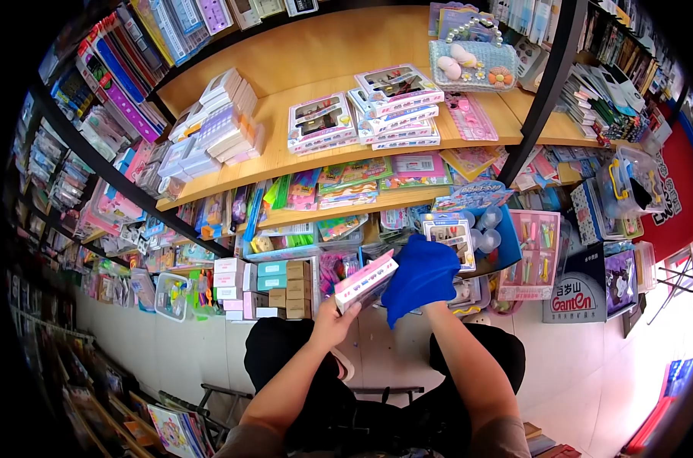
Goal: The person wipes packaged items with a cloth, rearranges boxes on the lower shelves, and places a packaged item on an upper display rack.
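My left hand (335, 320) is closed round the lower end of a pink and white box (366, 279), which is tilted with its narrow side up. A blue cloth (421, 280) is in my right hand (436, 308), bunched over the fingers and hiding most of them. The cloth lies close to the right of the box. Just behind the cloth stands a windowed white box (451, 237). On the wooden shelf (274, 156) above are a single windowed box (321, 122) and a stack of similar boxes (398, 114).
White boxes (228, 122) are piled at the shelf's left. A knitted bag (473, 66) sits at its right. Below are small cartons (297, 290), a blue bin (507, 244) and a dark Ganten carton (575, 294). A black shelf post (541, 95) rises at right.
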`<act>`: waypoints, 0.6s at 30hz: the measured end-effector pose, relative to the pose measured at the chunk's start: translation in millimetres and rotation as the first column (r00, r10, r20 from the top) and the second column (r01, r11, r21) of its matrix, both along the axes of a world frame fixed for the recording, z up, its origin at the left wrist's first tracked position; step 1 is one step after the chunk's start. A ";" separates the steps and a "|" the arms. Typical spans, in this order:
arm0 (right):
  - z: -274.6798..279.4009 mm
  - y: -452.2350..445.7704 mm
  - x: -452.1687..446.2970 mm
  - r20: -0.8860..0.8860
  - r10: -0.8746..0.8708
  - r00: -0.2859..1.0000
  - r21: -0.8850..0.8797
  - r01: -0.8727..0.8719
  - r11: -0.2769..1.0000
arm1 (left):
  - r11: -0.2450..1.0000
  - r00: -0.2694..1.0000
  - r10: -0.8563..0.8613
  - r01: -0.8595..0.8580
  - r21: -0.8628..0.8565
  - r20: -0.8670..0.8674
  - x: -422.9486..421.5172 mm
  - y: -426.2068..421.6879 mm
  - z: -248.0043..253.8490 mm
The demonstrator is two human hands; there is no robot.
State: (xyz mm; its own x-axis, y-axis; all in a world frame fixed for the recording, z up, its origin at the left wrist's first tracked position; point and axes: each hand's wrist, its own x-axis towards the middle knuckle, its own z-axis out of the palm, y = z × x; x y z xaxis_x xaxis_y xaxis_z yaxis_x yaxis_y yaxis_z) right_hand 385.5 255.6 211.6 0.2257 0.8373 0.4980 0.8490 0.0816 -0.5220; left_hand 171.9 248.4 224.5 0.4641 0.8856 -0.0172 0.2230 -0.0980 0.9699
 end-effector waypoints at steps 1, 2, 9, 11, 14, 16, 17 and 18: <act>-3.7 -0.5 5.3 0.196 -0.006 0.981 -0.163 0.038 0.986 | 0.996 0.997 0.012 -0.005 -0.089 0.072 -1.9 2.8 -3.8; 7.0 -1.0 7.4 0.385 0.025 0.923 -0.311 0.105 0.945 | 0.984 0.989 0.033 -0.007 -0.178 0.144 -2.9 4.4 -6.1; 22.2 -5.0 12.6 -0.410 0.288 0.865 0.183 -0.232 0.955 | 0.948 0.975 0.074 -0.003 -0.317 0.210 -5.1 8.7 -12.2; -34.8 4.6 -5.1 -0.490 0.264 0.830 0.167 -0.208 0.964 | 0.960 0.990 0.008 0.032 -0.277 0.139 1.1 3.8 -7.2; -16.4 3.0 -21.0 0.132 0.086 0.987 0.062 -0.095 0.994 | 0.986 0.996 -0.044 0.056 -0.158 0.077 0.3 -0.6 -16.6; 17.2 4.2 -16.2 -0.271 0.384 0.883 -0.022 -0.405 0.914 | 0.943 0.994 -0.005 0.042 -0.330 0.112 -3.2 -2.3 -15.5; 35.3 6.7 -14.2 -0.125 0.415 0.901 -0.094 -0.427 0.899 | 0.935 0.993 -0.008 0.050 -0.351 0.119 -4.8 0.2 -15.1; 32.8 7.3 -12.9 -0.257 0.329 0.909 -0.100 -0.364 0.926 | 0.926 0.992 -0.010 0.058 -0.373 0.128 -6.3 2.4 -16.1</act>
State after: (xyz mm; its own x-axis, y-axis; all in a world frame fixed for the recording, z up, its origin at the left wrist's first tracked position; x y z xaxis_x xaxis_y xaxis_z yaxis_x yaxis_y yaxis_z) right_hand 372.6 262.9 244.4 0.0027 0.9415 0.3371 0.6346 0.2589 -0.7282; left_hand 165.7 250.8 208.4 0.5135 0.8089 -0.2864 0.1038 0.2728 0.9565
